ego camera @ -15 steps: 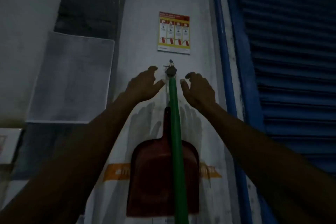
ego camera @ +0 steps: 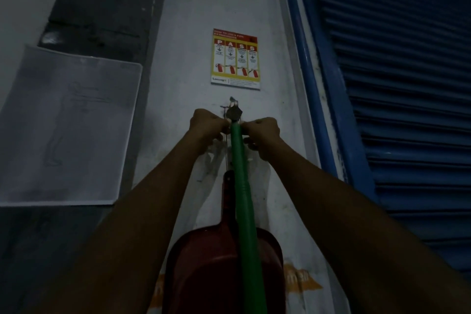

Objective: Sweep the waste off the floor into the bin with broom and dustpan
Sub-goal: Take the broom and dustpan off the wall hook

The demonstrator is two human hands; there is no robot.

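Currently both hands, left hand (ego camera: 207,123) and right hand (ego camera: 262,130), are gripping the long green broom handle (ego camera: 240,186) top with curled fingers; next, probably unhooking it, red plastic dustpan (ego camera: 204,267) hanging behind.

Green handle (ego camera: 243,191): smooth plastic, slight sheen. Red dustpan (ego camera: 204,270): matt plastic. Poster (ego camera: 235,58) at 12 o'clock: glossy paper. Blue shutter (ego camera: 407,109), 3 o'clock: ribbed painted metal.

Dim, murky wide-angle view with bowed edges.

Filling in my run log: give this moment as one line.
stage: fetching tools | left hand and right hand: pinching top of green broom handle | red dustpan: hanging on wall behind handle | sweeping: not begun
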